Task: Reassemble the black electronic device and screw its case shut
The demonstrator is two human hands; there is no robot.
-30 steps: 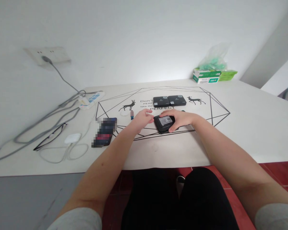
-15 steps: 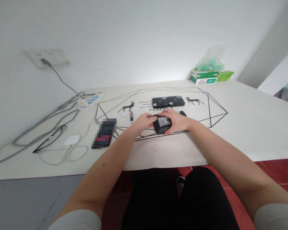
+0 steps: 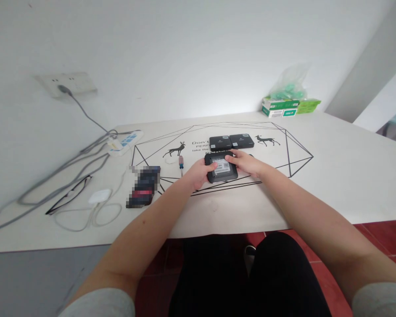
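Observation:
A square black box with rounded corners (image 3: 221,175) shows a white label on its upward face. My left hand (image 3: 199,172) grips its left edge, the thumb lying on the label side. On the far right corner my right hand (image 3: 246,162) holds it, thumb on top and fingers behind the edge. Two more black boxes, a left one (image 3: 220,143) and a right one (image 3: 242,141), lie side by side just beyond. A screwdriver (image 3: 181,163) with a clear red-and-blue handle rests left of my left hand. Part of a dark object (image 3: 251,155) shows behind my right hand.
A pixelated phone (image 3: 143,187), glasses (image 3: 69,193) and a white charger with cable (image 3: 100,195) lie at the left. Behind them are a power strip (image 3: 125,143) and grey cables. Green-and-white boxes (image 3: 280,105) with a plastic bag (image 3: 290,83) stand at the back right.
The held box has tilted up towards me, showing its label more fully. My left hand has closed on its left edge, and my right hand has shifted to the far right corner.

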